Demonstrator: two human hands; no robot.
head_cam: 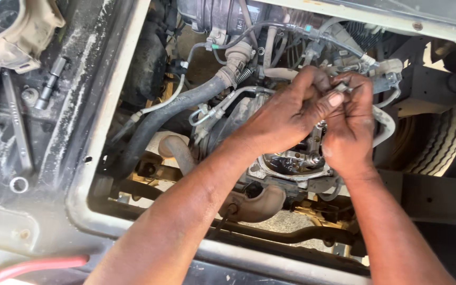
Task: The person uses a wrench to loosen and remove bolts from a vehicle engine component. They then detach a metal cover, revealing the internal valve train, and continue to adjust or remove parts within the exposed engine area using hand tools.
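Right now I see a small metal fitting pinched between the fingertips of both hands, held above the middle of the open engine bay. My left hand curls closed around it from the left, thumb pressed against the piece; my right hand closes on it from the right, fingers bent over the top. The two hands touch each other at the fitting.

Directly beneath them sits an exposed engine housing with an oval opening, small metal parts visible inside. Below that, a rusty exhaust elbow bends toward the bay's lower edge. A thick black rubber hose runs diagonally from the upper centre down to the left side of the bay, with a thin white tube just beside it. A tyre shows through the right side of the opening.

Outside the bay's pale frame, on the dirty panel at the left, lie a ring spanner and a dark socket extension. A red hose crosses the lower left corner.
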